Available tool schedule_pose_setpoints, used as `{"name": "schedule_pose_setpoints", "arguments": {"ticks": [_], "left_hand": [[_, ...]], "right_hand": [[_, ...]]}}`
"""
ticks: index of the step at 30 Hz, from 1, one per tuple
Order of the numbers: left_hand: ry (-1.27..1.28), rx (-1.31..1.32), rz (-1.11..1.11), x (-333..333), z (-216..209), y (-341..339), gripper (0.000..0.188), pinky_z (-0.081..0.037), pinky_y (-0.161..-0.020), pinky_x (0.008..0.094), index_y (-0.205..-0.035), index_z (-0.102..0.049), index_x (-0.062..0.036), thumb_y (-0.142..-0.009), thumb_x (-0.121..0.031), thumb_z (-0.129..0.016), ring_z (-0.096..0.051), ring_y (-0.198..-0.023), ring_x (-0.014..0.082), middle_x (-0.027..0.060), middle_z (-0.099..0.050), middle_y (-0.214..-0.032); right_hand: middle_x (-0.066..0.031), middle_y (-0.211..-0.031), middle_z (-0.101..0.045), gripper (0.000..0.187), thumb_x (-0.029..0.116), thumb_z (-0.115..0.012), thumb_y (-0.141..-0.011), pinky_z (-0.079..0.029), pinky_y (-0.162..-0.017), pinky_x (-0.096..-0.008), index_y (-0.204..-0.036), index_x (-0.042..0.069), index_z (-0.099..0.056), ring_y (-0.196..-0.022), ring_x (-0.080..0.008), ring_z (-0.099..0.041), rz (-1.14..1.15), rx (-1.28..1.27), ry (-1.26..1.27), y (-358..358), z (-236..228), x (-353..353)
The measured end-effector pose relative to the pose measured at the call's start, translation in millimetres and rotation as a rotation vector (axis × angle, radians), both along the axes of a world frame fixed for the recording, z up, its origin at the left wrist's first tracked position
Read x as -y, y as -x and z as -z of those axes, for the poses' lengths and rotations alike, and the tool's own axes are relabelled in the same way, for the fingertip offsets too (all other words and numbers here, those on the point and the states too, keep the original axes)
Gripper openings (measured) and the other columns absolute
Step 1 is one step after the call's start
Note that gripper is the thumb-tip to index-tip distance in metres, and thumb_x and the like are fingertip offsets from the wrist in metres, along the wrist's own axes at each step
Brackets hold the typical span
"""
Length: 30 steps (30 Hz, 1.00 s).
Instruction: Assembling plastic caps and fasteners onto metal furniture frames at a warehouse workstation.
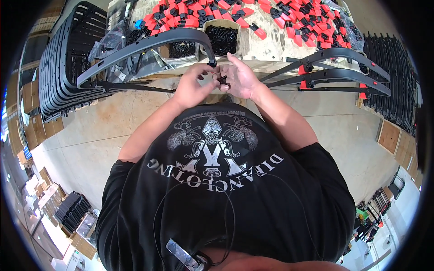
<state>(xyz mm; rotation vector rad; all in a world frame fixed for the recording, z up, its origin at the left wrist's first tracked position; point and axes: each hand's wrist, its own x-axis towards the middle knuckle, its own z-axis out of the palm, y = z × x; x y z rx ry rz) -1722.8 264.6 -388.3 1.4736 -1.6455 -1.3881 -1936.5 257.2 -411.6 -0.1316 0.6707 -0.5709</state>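
My left hand (193, 86) is closed, its thumb and fingertips at some small black parts (223, 80) between my two hands. My right hand (243, 80) is cupped around those parts, palm turned inward and thumb pointing up; their exact kind is too small to tell. Just above my left fingertips is the downturned end of a curved black tubular frame (149, 41), which arches in from the left along the bench edge. Whether my left fingers touch that end, I cannot tell.
On the workbench (266, 49) lie heaps of red-and-black plastic pieces (194, 13). Bins of small black parts (221, 39) and darker hardware (181, 49) stand at its near edge. Stacked black frames (63, 67) are at left, more frames with red fittings (343, 74) at right.
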Motion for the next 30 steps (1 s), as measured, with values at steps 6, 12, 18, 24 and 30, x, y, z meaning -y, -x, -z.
{"name": "schedule_pose_setpoints", "arguments": {"ticks": [6,12,18,24,30], "left_hand": [[0.572,0.233,0.417,2,-42,12,0.038,-0.048,-0.098,0.0431,-0.108,-0.069,-0.0078,-0.073,-0.015,-0.082,-0.056,-0.115,0.0340,0.0117,-0.060,-0.121],[0.661,0.299,0.450,1,-34,11,0.032,-0.047,-0.101,0.0459,-0.104,-0.072,-0.0097,-0.074,-0.015,-0.080,-0.055,-0.117,0.0346,0.0102,-0.061,-0.121],[0.548,0.199,0.401,3,-28,13,0.025,-0.045,-0.103,0.0448,-0.096,-0.073,-0.0085,-0.074,-0.019,-0.079,-0.055,-0.117,0.0339,0.0083,-0.064,-0.116],[0.635,0.233,0.243,10,-26,12,0.024,-0.047,-0.100,0.0455,-0.093,-0.070,-0.0056,-0.074,-0.017,-0.078,-0.058,-0.112,0.0352,0.0101,-0.067,-0.110],[0.574,0.206,0.227,8,-20,10,0.022,-0.049,-0.097,0.0429,-0.094,-0.070,-0.0046,-0.077,-0.016,-0.078,-0.061,-0.108,0.0336,0.0105,-0.068,-0.106]], "right_hand": [[-0.0081,-0.098,-0.061,0.072,0.069,-0.047,-0.096,-0.046,-0.074,-0.0350,-0.118,0.003,-0.060,-0.087,-0.0251,-0.058,0.076,0.149,-0.083,-5,-13,1],[-0.0099,-0.113,-0.065,0.070,0.066,-0.045,-0.098,-0.049,-0.096,-0.0429,-0.124,0.003,-0.060,-0.106,-0.0271,-0.063,0.110,0.194,-0.018,-12,-22,-7],[-0.0108,-0.118,-0.065,0.067,0.063,-0.043,-0.100,-0.048,-0.099,-0.0443,-0.127,0.005,-0.060,-0.110,-0.0276,-0.063,0.090,0.128,0.013,-13,-29,-8],[-0.0035,-0.102,-0.067,0.044,0.047,-0.054,-0.102,-0.047,-0.074,-0.0307,-0.116,0.007,-0.066,-0.088,-0.0140,-0.062,0.017,-0.096,0.160,-2,0,-13],[-0.0036,-0.092,-0.067,0.019,0.021,-0.058,-0.101,-0.040,-0.061,-0.0272,-0.106,0.005,-0.067,-0.075,-0.0136,-0.059,-0.004,-0.114,0.152,0,1,-14]]}}
